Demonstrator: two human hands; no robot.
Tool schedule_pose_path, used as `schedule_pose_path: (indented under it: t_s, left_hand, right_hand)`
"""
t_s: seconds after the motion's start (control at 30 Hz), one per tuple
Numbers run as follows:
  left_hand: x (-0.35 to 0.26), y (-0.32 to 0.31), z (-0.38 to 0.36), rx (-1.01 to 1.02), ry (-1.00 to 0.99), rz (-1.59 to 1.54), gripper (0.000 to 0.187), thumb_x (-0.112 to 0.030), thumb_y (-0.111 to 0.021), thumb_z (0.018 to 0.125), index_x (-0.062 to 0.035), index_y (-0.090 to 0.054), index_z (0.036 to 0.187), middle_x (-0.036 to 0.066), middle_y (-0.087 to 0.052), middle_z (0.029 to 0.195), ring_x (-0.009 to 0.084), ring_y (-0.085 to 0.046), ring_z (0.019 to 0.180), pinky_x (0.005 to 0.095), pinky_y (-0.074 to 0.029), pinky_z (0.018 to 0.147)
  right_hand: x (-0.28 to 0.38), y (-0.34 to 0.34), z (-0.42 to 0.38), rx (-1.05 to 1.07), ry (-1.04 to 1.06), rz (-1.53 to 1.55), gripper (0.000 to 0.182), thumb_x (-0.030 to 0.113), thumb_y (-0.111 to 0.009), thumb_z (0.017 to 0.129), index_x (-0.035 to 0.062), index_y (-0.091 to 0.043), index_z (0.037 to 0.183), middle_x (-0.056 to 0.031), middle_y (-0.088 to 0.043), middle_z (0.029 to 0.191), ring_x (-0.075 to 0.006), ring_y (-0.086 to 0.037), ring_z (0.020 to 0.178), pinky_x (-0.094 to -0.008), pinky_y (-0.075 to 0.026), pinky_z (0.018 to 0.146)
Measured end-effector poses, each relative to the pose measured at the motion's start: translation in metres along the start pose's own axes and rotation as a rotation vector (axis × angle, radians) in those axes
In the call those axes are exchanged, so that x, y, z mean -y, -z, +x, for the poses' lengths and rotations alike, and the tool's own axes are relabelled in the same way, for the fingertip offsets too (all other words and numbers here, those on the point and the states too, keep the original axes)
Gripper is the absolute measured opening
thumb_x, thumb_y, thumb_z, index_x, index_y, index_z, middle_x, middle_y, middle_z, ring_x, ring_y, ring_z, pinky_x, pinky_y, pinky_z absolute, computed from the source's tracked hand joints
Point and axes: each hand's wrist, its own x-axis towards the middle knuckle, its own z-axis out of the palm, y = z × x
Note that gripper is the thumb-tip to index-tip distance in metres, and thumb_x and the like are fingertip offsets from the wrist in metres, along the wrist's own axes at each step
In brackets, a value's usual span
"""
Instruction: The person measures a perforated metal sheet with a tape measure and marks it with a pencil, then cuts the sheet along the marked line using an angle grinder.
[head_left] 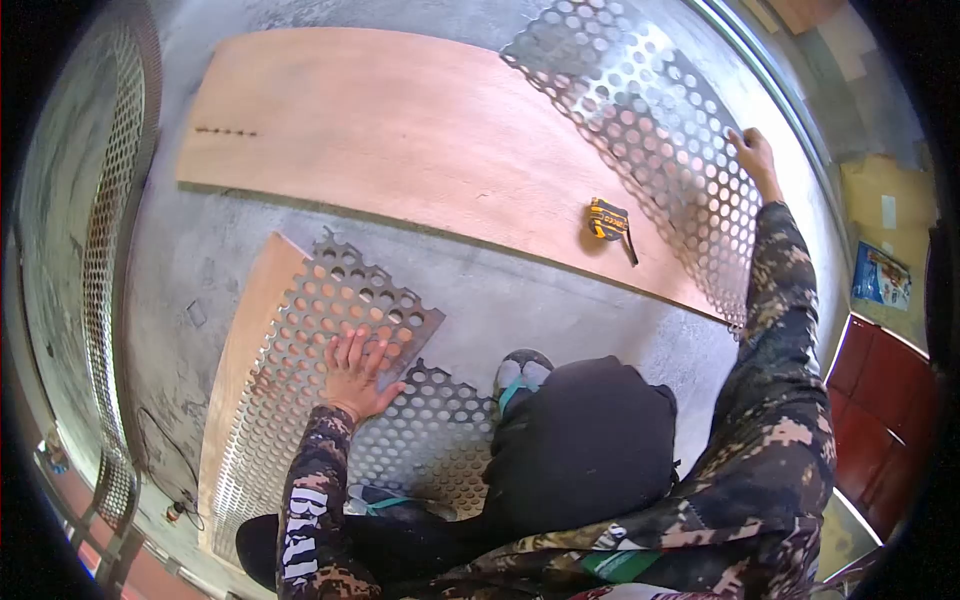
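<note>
My left hand [355,372] lies flat, fingers spread, on a perforated metal sheet [330,330] that rests partly on a narrow wooden board [240,340] on the concrete floor. My right hand [755,155] reaches far out and grips the edge of a second, larger perforated metal sheet [650,130], which lies over the right end of a big plywood panel [400,130]. A yellow and black tape measure [607,219] sits on the plywood beside that sheet. I am crouched, with my knee [590,440] and a sandalled foot [522,375] between the two sheets.
A curved perforated metal panel [110,200] stands along the left side. A cable [160,460] trails on the floor at lower left. A red cabinet [880,420] and a blue packet [880,275] lie at the right, beyond a metal rail [790,90].
</note>
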Motion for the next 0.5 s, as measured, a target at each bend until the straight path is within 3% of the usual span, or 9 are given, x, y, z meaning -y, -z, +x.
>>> schedule_pose_path:
  t_s: [0.03, 0.13, 0.23, 0.27, 0.3, 0.33, 0.4, 0.43, 0.5]
  left_hand:
    - [0.001, 0.001, 0.001, -0.002, 0.01, 0.001, 0.094, -0.065, -0.063, 0.08, -0.0181, -0.027, 0.152, 0.016, -0.02, 0.156, 0.0358, -0.013, 0.146, 0.057, -0.008, 0.117]
    - [-0.001, 0.007, 0.002, 0.031, 0.022, -0.065, 0.09, -0.061, -0.065, 0.081, -0.0187, -0.03, 0.151, 0.015, -0.023, 0.154, 0.0341, -0.017, 0.145, 0.0559, -0.01, 0.117]
    - [0.0, 0.008, 0.002, 0.019, 0.012, -0.088, 0.089, -0.06, -0.067, 0.081, -0.018, -0.031, 0.151, 0.015, -0.024, 0.154, 0.0341, -0.019, 0.144, 0.0562, -0.012, 0.116]
    - [0.0, 0.008, 0.002, -0.001, 0.011, -0.101, 0.089, -0.06, -0.067, 0.081, -0.0176, -0.031, 0.15, 0.015, -0.024, 0.153, 0.0344, -0.019, 0.144, 0.0564, -0.012, 0.116]
    - [0.001, 0.008, 0.001, -0.018, -0.002, -0.113, 0.089, -0.06, -0.067, 0.081, -0.0173, -0.032, 0.15, 0.015, -0.025, 0.153, 0.0346, -0.019, 0.143, 0.0566, -0.013, 0.116]
    - [0.002, 0.006, 0.004, -0.013, -0.001, -0.112, 0.088, -0.059, -0.067, 0.081, -0.017, -0.032, 0.15, 0.015, -0.025, 0.154, 0.0351, -0.02, 0.143, 0.0566, -0.012, 0.116]
    - [0.002, 0.007, -0.002, 0.003, -0.012, -0.108, 0.088, -0.058, -0.066, 0.081, -0.0166, -0.031, 0.15, 0.015, -0.025, 0.154, 0.0355, -0.02, 0.143, 0.0567, -0.012, 0.116]
    - [0.001, 0.007, 0.0, 0.004, -0.011, -0.123, 0.086, -0.057, -0.066, 0.082, -0.0169, -0.032, 0.15, 0.015, -0.026, 0.154, 0.0355, -0.02, 0.143, 0.0568, -0.013, 0.116]
    - [0.005, 0.008, 0.001, -0.003, -0.014, -0.126, 0.083, -0.056, -0.065, 0.083, -0.0172, -0.033, 0.149, 0.014, -0.027, 0.153, 0.0354, -0.021, 0.143, 0.0569, -0.013, 0.116]
  right_hand:
    - [-0.006, 0.012, -0.003, 0.049, -0.02, 0.093, 0.05, 0.046, -0.07, 0.088, -0.0029, -0.066, 0.095, -0.0159, -0.067, 0.08, -0.0234, -0.063, 0.076, -0.0369, -0.049, 0.071]
    - [0.01, 0.057, -0.038, -0.037, 0.108, 0.162, 0.03, 0.029, -0.064, 0.097, -0.0009, -0.068, 0.099, -0.0068, -0.07, 0.082, -0.0135, -0.058, 0.073, -0.0297, -0.048, 0.069]
    - [0.003, 0.091, -0.069, -0.022, 0.136, 0.117, 0.024, 0.024, -0.062, 0.098, 0.0019, -0.069, 0.105, -0.002, -0.071, 0.088, -0.0073, -0.059, 0.08, -0.0259, -0.048, 0.071]
    - [-0.027, 0.085, -0.072, -0.153, 0.246, 0.25, 0.023, 0.023, -0.061, 0.099, 0.0027, -0.069, 0.106, -0.0024, -0.072, 0.091, -0.0081, -0.062, 0.086, -0.0261, -0.049, 0.076]
    - [-0.021, 0.099, -0.089, -0.173, 0.201, 0.26, 0.021, 0.022, -0.061, 0.099, 0.0049, -0.07, 0.107, -0.0029, -0.073, 0.097, -0.0098, -0.064, 0.091, -0.0272, -0.049, 0.082]
    - [-0.056, 0.098, -0.084, -0.31, 0.36, 0.169, 0.022, 0.023, -0.061, 0.099, 0.0077, -0.071, 0.111, -0.0011, -0.074, 0.101, -0.0106, -0.065, 0.095, -0.0283, -0.05, 0.084]
    - [-0.051, 0.122, -0.124, -0.397, 0.282, 0.107, 0.025, 0.023, -0.061, 0.099, 0.0119, -0.07, 0.119, 0.001, -0.073, 0.112, -0.0115, -0.065, 0.105, -0.0292, -0.05, 0.091]
    - [-0.005, 0.161, -0.159, -0.355, 0.054, 0.137, 0.027, 0.021, -0.06, 0.099, 0.0132, -0.069, 0.123, 0.0012, -0.071, 0.119, -0.0115, -0.064, 0.111, -0.0291, -0.049, 0.096]
    - [0.008, 0.202, -0.196, -0.537, 0.032, -0.076, 0.032, 0.018, -0.059, 0.098, 0.0148, -0.065, 0.13, 0.0, -0.067, 0.128, -0.0136, -0.063, 0.117, -0.029, -0.047, 0.102]
